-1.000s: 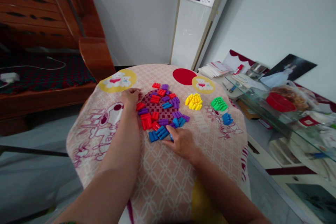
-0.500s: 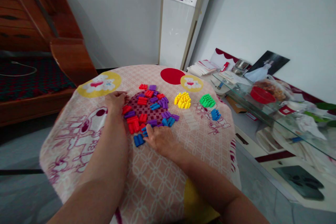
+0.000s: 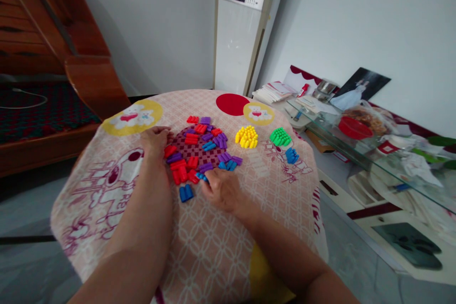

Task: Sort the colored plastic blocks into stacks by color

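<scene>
My right hand [image 3: 223, 189] is closed at the near side of the pile, its thumb and fingers pinching a small cluster of blue plastic sticks [image 3: 202, 177]. Just left of it, a pair of blue sticks [image 3: 185, 193] lies on the cloth. Red sticks [image 3: 179, 172] in small groups lie beyond that pair. Purple sticks [image 3: 221, 140] are mixed among the red and blue ones on the dark checked patch. At the pile's left edge, my left hand [image 3: 156, 137] rests on the cloth, fingers extended and apparently holding nothing; its fingertips are partly hidden.
A yellow bundle [image 3: 246, 137], a green bundle [image 3: 280, 137] and a small blue bundle [image 3: 292, 155] stand to the right on the tablecloth [image 3: 210, 247]. Beyond the table's right edge is a cluttered glass shelf [image 3: 366, 147]. A wooden bench [image 3: 89, 85] stands at left.
My right hand has shifted slightly right, with the blue sticks still between its fingers, away from the blue pair on the cloth. My left hand stays beside the pile.
</scene>
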A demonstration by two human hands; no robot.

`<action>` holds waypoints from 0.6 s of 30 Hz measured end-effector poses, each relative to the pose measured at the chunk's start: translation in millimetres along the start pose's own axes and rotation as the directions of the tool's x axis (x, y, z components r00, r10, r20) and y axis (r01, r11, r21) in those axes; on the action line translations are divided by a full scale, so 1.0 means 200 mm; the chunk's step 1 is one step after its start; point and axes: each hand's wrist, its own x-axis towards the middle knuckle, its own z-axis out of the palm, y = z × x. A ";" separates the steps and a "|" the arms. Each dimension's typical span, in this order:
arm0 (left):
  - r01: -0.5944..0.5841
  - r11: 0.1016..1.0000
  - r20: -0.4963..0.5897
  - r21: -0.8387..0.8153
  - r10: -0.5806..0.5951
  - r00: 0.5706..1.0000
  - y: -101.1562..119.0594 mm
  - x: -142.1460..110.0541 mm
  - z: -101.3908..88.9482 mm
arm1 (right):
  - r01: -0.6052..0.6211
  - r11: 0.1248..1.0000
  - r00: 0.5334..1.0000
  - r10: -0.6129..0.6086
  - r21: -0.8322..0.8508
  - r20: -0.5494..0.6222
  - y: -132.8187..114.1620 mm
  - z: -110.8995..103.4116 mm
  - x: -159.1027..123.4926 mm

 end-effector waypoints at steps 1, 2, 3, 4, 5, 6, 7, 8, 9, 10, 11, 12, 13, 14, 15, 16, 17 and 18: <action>0.005 1.000 0.004 -0.011 -0.005 1.000 0.00 0.00 0.00 | -0.032 0.999 0.997 0.035 0.040 -0.066 0.04 -0.01 0.00; 0.013 1.000 0.012 -0.027 -0.013 1.000 0.00 0.00 0.00 | -0.075 0.994 0.987 0.086 0.084 -0.132 0.09 -0.02 -0.01; 0.020 0.999 0.020 -0.040 -0.019 1.000 0.00 0.00 0.00 | -0.127 0.983 0.969 0.151 0.129 -0.194 0.15 -0.03 -0.02; 0.020 0.999 0.021 -0.042 -0.020 1.000 0.00 0.00 0.00 | -0.187 0.967 0.941 0.227 0.171 -0.251 0.22 -0.05 -0.02; 0.024 0.999 0.021 -0.039 -0.023 1.000 0.00 0.00 0.00 | -0.256 0.946 0.904 0.308 0.201 -0.297 0.30 -0.08 -0.03; 0.031 0.999 0.021 -0.033 -0.030 0.999 0.01 0.00 0.00 | -0.330 0.920 0.858 0.386 0.211 -0.339 0.38 -0.10 -0.05; 0.035 0.999 0.019 -0.027 -0.035 0.999 0.01 0.00 0.00 | -0.418 0.886 0.800 0.464 0.202 -0.381 0.47 -0.13 -0.06; 0.037 0.999 0.019 -0.021 -0.036 0.999 0.01 0.00 0.00 | -0.505 0.844 0.739 0.530 0.179 -0.416 0.55 -0.16 -0.08; 0.039 0.999 0.019 -0.016 -0.039 0.999 0.01 0.00 0.00 | -0.584 0.797 0.682 0.585 0.154 -0.440 0.63 -0.18 -0.09; 0.041 0.999 0.019 -0.013 -0.041 0.999 0.01 0.00 0.00 | -0.656 0.744 0.631 0.632 0.125 -0.450 0.70 -0.20 -0.11; 0.042 0.999 0.022 -0.011 -0.042 0.999 0.01 0.00 0.01 | -0.717 0.691 0.588 0.671 0.094 -0.452 0.76 -0.22 -0.13; 0.043 0.999 0.024 -0.009 -0.043 0.999 0.01 0.00 0.01 | -0.763 0.643 0.555 0.703 0.064 -0.445 0.81 -0.23 -0.15; 0.045 0.999 0.023 -0.006 -0.045 0.999 0.01 0.00 0.01 | -0.795 0.606 0.535 0.727 0.035 -0.431 0.84 -0.24 -0.17; 0.047 0.999 0.023 -0.001 -0.047 0.999 0.01 0.00 0.00 | -0.813 0.582 0.526 0.743 0.010 -0.413 0.87 -0.25 -0.18; 0.048 0.999 0.022 0.003 -0.048 0.999 0.01 0.00 0.00 | -0.822 0.569 0.526 0.753 -0.009 -0.395 0.88 -0.25 -0.20; 0.047 0.999 0.023 0.006 -0.047 0.999 0.01 0.00 0.00 | -0.824 0.566 0.531 0.758 -0.022 -0.380 0.89 -0.25 -0.21; 0.047 0.999 0.022 0.009 -0.047 0.999 0.02 -0.01 0.00 | -0.823 0.568 0.536 0.759 -0.028 -0.369 0.90 -0.25 -0.22; 0.046 0.999 0.021 0.013 -0.047 0.999 0.02 -0.01 0.00 | -0.822 0.569 0.539 0.760 -0.028 -0.364 0.90 -0.25 -0.22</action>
